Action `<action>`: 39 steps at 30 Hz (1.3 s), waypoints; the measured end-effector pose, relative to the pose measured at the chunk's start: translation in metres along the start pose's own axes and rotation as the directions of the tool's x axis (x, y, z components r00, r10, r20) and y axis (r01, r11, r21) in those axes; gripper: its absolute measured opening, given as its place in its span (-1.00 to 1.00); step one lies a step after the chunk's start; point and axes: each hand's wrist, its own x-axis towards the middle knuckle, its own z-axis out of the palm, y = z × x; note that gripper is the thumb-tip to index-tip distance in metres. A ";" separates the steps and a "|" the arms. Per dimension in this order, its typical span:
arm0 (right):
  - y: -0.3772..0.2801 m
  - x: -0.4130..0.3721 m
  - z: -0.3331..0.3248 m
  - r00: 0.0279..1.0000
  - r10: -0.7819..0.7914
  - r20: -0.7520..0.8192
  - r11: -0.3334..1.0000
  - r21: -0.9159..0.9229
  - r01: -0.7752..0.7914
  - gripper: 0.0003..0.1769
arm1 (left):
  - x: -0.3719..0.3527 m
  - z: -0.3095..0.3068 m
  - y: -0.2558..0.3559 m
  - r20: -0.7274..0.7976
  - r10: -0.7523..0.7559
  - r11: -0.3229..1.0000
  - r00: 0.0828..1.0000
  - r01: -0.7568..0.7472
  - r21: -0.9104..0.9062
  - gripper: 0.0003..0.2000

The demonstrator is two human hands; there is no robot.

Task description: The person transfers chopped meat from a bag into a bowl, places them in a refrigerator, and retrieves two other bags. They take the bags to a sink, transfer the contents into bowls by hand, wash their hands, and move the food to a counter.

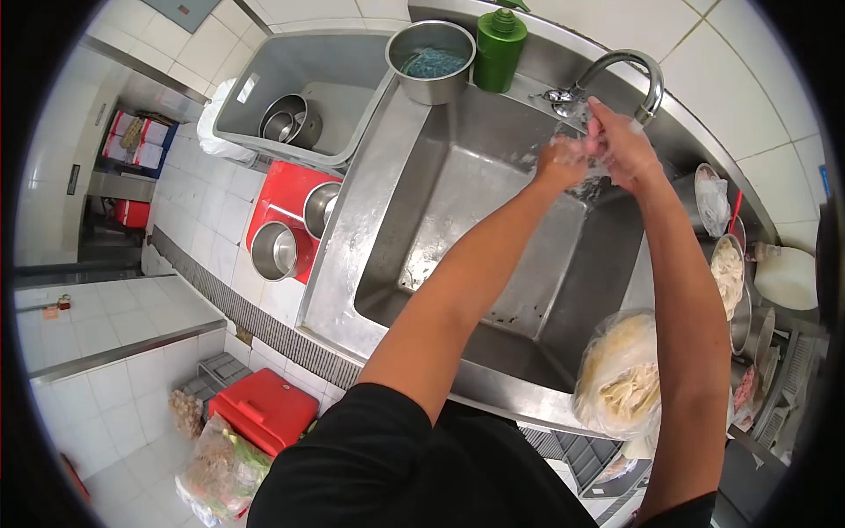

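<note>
Both my hands are under running water from the curved metal faucet (658, 81), at the far right corner of the stainless steel sink (493, 211). My left hand (563, 163) is wet and close against the other hand; its fingers are smeared by splashing water. Held a little higher, my right hand (623, 151) has its fingers stretched out, and I see no object in it. Water sprays around the two hands and runs into the basin. Behind the sink stand a green pump bottle (500, 53) and a metal pot (431, 66) with bluish contents.
Left of the sink, a grey bin (352, 92) holds metal pots, and more pots sit on a red surface (280, 198). A plastic bag of pale food (620, 374) rests at the sink's near right corner. Bowls and bags crowd the right side. A red-lidded container (264, 409) is on the floor.
</note>
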 end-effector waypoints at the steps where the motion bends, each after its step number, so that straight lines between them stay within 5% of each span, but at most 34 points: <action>1: 0.001 0.002 -0.005 0.998 -0.047 0.045 0.996 -0.071 0.050 -0.62 | -0.004 -0.006 0.008 -0.076 0.002 0.986 0.997 0.010 0.165 -0.56; 2: 0.002 0.002 -0.002 0.998 -0.048 0.043 0.996 -0.070 0.051 -0.62 | 0.002 -0.002 0.003 -0.074 0.004 0.986 0.997 0.008 0.165 -0.56; 4: 0.006 0.001 0.006 0.999 -0.028 -0.026 0.999 -0.023 0.027 -0.63 | 0.017 0.009 -0.016 0.235 -0.075 0.996 0.969 0.065 0.054 -0.56; 8: 0.013 0.009 -0.005 1.000 0.024 0.010 0.997 -0.067 -0.023 -0.65 | 0.017 0.007 -0.031 0.201 0.164 0.951 0.966 -0.209 0.228 -0.49; 9: 0.015 0.006 -0.003 0.997 -0.078 0.011 0.992 -0.101 0.079 -0.66 | 0.032 0.019 -0.070 0.219 0.056 0.845 0.974 0.070 -0.531 -0.49; 10: 0.015 0.004 -0.005 0.984 -0.180 0.009 0.973 -0.144 0.180 -0.66 | 0.043 0.036 -0.086 0.321 -0.005 0.174 0.947 0.317 -0.932 -0.49; 11: 0.017 0.010 -0.012 0.980 -0.147 0.132 0.977 -0.134 0.165 -0.64 | 0.031 0.017 -0.042 0.300 -0.104 0.417 0.948 0.315 -0.853 -0.50; 12: 0.017 0.014 -0.015 0.988 -0.130 0.087 0.972 -0.183 0.144 -0.65 | 0.016 -0.015 -0.001 0.256 -0.187 0.629 0.949 0.315 -0.710 -0.50; 13: 0.016 0.014 -0.015 0.993 -0.114 0.042 0.965 -0.231 0.121 -0.65 | 0.049 -0.003 -0.054 0.165 0.069 0.692 0.984 0.072 -0.718 -0.48; 14: 0.012 0.010 -0.014 0.988 -0.154 0.019 0.930 -0.335 0.151 -0.65 | 0.038 -0.032 0.015 0.130 -0.471 0.766 0.873 0.477 -0.431 -0.53; 16: 0.003 -0.005 -0.009 0.983 -0.180 -0.026 0.884 -0.442 0.150 -0.65 | 0.065 -0.032 0.001 0.089 -0.447 0.587 0.890 0.367 -0.722 -0.61; 19: -0.007 -0.026 -0.003 0.986 -0.122 -0.112 0.971 -0.219 0.095 -0.65 | 0.090 -0.049 0.002 0.114 -0.600 0.597 0.792 0.537 -0.596 -0.67; 20: -0.010 -0.029 -0.007 0.989 -0.131 -0.073 0.934 -0.344 0.098 -0.65 | 0.094 -0.052 0.000 0.132 -0.596 0.614 0.792 0.555 -0.561 -0.70; 22: -0.004 -0.038 -0.014 0.979 -0.200 -0.048 0.860 -0.487 0.152 -0.65 | 0.135 -0.055 -0.060 0.314 -0.508 0.434 0.802 0.553 -0.711 -0.74; 23: 0.005 -0.044 -0.016 0.963 -0.263 -0.061 0.836 -0.513 0.196 -0.65 | 0.117 -0.050 -0.028 0.158 -0.546 0.533 0.822 0.487 -0.692 -0.74; 25: 0.110 -0.012 -0.025 0.645 -0.757 0.103 0.416 -0.685 0.598 -0.62 | 0.080 -0.048 0.006 -0.013 -0.477 0.674 0.879 0.356 -0.647 -0.67; 26: 0.116 -0.042 -0.012 0.982 -0.188 0.000 0.464 -0.881 0.089 -0.62 | 0.067 -0.045 0.026 -0.007 -0.467 0.705 0.884 0.368 -0.606 -0.59; 27: 0.142 -0.059 -0.011 0.999 0.045 -0.016 0.515 -0.857 -0.037 -0.62 | 0.070 -0.043 0.003 0.000 -0.434 0.712 0.901 0.343 -0.613 -0.53; 29: 0.194 -0.085 -0.011 0.991 0.052 -0.122 0.616 -0.778 -0.128 -0.66 | 0.036 -0.031 0.003 0.001 -0.404 0.662 0.915 0.293 -0.690 -0.52; 31: 0.208 -0.117 -0.015 0.977 0.044 -0.210 0.690 -0.701 -0.181 -0.68 | 0.003 -0.021 -0.029 0.094 -0.451 0.781 0.887 0.444 -0.439 -0.61; 35: 0.197 -0.168 -0.040 0.938 -0.220 -0.269 0.836 -0.547 0.039 -0.72 | -0.097 0.024 -0.095 0.198 -0.658 0.666 0.727 0.684 -0.298 -0.69; 39: 0.183 -0.226 -0.096 0.828 -0.368 -0.422 0.867 -0.478 0.142 -0.77 | -0.168 0.082 -0.047 0.272 -0.549 0.747 0.790 0.610 -0.265 -0.80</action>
